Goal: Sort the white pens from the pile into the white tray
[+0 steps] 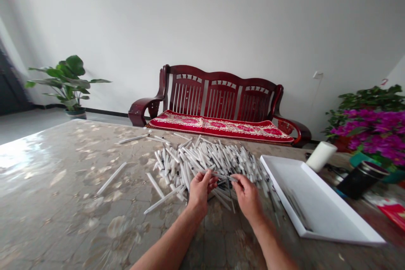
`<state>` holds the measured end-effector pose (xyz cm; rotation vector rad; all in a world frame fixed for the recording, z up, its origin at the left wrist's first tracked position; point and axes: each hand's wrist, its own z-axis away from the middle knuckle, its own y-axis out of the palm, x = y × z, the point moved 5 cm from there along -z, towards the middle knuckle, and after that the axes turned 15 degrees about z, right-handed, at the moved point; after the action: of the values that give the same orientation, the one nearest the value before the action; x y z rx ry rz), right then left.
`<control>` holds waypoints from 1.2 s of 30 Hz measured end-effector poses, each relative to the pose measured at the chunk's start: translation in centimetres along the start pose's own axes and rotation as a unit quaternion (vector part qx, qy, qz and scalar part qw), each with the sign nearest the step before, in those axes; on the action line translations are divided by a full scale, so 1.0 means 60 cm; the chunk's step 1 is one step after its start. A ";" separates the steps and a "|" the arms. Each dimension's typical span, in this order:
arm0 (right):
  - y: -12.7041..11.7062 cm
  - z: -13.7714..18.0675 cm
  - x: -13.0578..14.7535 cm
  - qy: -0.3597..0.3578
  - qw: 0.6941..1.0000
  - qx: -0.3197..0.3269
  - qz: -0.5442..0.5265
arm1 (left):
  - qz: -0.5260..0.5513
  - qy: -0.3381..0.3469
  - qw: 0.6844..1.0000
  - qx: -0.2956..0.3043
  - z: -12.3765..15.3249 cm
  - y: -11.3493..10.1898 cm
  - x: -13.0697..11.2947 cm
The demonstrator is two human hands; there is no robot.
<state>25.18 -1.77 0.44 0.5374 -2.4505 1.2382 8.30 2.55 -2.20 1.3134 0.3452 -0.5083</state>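
A heap of slim whitish pens (pixel 202 156), some with black parts, lies in the middle of the table. Over its near edge, my left hand (pixel 201 187) pinches one end of a pen between thumb and fingers. My right hand (pixel 247 194) is closed on a small greyish part at that pen's other end. Whether this part is a cap or the pen itself, I cannot tell. To the right, a shallow white tray (pixel 335 206) holds a few thin dark sticks (pixel 297 209), blurred, along its left side.
A patterned cover spreads over the table (pixel 95 228). Single pens lie apart at left, one a loose white pen (pixel 111 178). Beyond the tray are a white cylinder (pixel 322 156), a black cup (pixel 360 180) and purple flowers (pixel 376 130). A wooden bench (pixel 221 97) stands behind the table.
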 end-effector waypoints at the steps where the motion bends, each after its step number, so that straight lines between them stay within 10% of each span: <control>1: 0.001 0.001 0.003 -0.004 1.000 0.001 0.000 | -0.001 -0.001 1.000 0.001 0.000 0.000 0.000; 18: 0.011 0.007 0.008 0.055 0.994 0.046 -0.077 | -0.049 0.010 0.997 0.059 0.006 0.010 0.003; 31: 0.026 0.017 0.005 0.242 0.880 0.232 -0.337 | -0.090 0.034 0.985 0.142 0.015 0.019 -0.004; 36: 0.021 0.013 0.026 0.240 0.850 0.199 -0.425 | -0.012 -0.017 0.997 0.077 0.011 0.009 0.005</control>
<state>23.12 -1.96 -0.13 1.1051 -1.2701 1.2467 8.80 1.96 -1.76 1.4488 0.2987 -0.5867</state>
